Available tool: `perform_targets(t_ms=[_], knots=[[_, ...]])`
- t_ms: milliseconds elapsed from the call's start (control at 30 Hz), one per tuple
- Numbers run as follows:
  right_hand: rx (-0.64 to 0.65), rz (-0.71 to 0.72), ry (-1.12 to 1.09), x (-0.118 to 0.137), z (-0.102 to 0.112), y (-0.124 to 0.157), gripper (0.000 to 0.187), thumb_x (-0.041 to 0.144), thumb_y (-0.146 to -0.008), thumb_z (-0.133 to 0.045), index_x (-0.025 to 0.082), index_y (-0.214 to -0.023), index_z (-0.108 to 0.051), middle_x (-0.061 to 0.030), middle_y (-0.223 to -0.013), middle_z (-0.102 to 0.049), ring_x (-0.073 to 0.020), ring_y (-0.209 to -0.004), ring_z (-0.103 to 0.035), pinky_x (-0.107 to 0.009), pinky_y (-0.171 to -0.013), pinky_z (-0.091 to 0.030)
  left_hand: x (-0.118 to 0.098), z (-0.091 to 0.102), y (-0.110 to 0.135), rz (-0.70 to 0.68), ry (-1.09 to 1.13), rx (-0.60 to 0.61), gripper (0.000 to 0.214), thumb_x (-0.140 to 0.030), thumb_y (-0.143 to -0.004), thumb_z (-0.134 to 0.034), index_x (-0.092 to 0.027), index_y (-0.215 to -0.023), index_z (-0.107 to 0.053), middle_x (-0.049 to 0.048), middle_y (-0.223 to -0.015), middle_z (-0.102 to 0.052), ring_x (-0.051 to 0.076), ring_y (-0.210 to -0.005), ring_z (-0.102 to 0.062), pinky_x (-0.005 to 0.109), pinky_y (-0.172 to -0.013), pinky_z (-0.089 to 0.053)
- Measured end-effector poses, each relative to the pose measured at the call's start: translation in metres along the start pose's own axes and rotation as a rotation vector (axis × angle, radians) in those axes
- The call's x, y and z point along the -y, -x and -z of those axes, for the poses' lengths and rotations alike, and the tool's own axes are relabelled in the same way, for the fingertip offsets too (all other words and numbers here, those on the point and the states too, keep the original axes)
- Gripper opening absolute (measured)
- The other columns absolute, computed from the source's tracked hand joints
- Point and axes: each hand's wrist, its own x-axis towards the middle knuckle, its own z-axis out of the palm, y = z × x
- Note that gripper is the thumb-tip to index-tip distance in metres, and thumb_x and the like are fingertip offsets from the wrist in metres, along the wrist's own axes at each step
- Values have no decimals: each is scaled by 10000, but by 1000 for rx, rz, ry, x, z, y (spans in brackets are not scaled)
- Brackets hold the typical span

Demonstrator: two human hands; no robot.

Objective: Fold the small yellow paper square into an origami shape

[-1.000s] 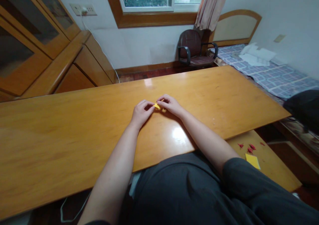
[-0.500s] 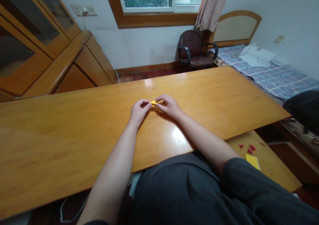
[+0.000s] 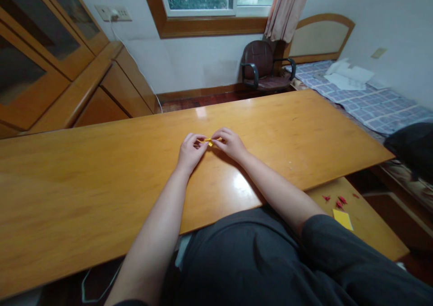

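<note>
A small folded piece of yellow paper (image 3: 210, 141) is pinched between both my hands just above the long wooden table (image 3: 101, 170). My left hand (image 3: 191, 151) holds its left end with fingertips closed. My right hand (image 3: 230, 143) grips the right end, fingers curled over it. Most of the paper is hidden by my fingers. Both forearms rest across the table's near edge.
A lower wooden surface (image 3: 368, 224) at the right carries a yellow paper square (image 3: 343, 219) and a few small red folded pieces (image 3: 338, 201). A dark chair (image 3: 264, 67) stands under the window, a bed (image 3: 365, 98) lies at the right, wooden cabinets (image 3: 50, 62) at the left.
Both hands have shifted slightly away from me along the table, and the yellow paper now looks narrower between the fingertips. Nothing else has moved.
</note>
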Motion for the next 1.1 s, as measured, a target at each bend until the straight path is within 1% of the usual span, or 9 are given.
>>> perform_targets(t_ms=[67, 167, 333, 533, 767, 933, 1100], knots=[[3, 20, 37, -1, 0, 0, 138, 288, -936, -632, 189, -887, -713, -62, -910, -676, -169, -875, -632, -296, -799, -508, -2, 1, 1, -92, -69, -11, 122, -282, -834, -665, -191, -904, -706, 34, -941, -627, 123, -730, -617, 252, -676, -527], [23, 57, 90, -1, 0, 0, 140, 288, -940, -630, 188, -898, -718, -66, -913, -679, -175, -887, -622, -305, -827, -497, -3, 4, 0, -204, -191, 1, 108, -262, -884, -625, -196, -887, -710, 30, -902, -606, 132, -743, -608, 265, -707, -523], [61, 87, 109, 1, 1, -1, 146, 271, -949, -613, 181, -895, -714, -73, -913, -679, -177, -885, -613, -306, -833, -490, -3, 7, 0, -295, -371, 33, 111, -240, -904, -604, -196, -872, -701, 37, -850, -615, 173, -805, -599, 305, -785, -498], [87, 49, 91, -1, 3, -1, 153, 262, -960, -579, 195, -912, -708, -70, -940, -675, -184, -914, -617, -316, -851, -491, -4, 10, 0, -287, -434, 58, 116, -224, -888, -588, -197, -857, -696, 49, -859, -634, 190, -820, -598, 313, -789, -476], [23, -45, 28, -2, 7, -2, 142, 259, -946, -592, 191, -883, -700, -59, -918, -659, -175, -876, -616, -304, -824, -491, -2, 16, -1, -255, -445, 41, 140, -234, -892, -571, -194, -850, -698, 56, -861, -631, 189, -801, -598, 309, -769, -467], [28, -19, 13, 0, 7, -1, 141, 255, -947, -598, 181, -874, -694, -57, -907, -651, -165, -865, -609, -289, -809, -481, 2, 18, -1, -237, -375, 21, 163, -270, -914, -568, -187, -894, -707, 51, -896, -626, 165, -770, -604, 294, -763, -475], [37, -14, 10, 2, 6, 0, 145, 270, -952, -596, 182, -886, -693, -54, -905, -650, -164, -864, -611, -293, -812, -486, 1, 16, 0, -262, -360, 35, 191, -308, -923, -577, -193, -919, -730, 53, -891, -643, 175, -791, -606, 297, -768, -474]])
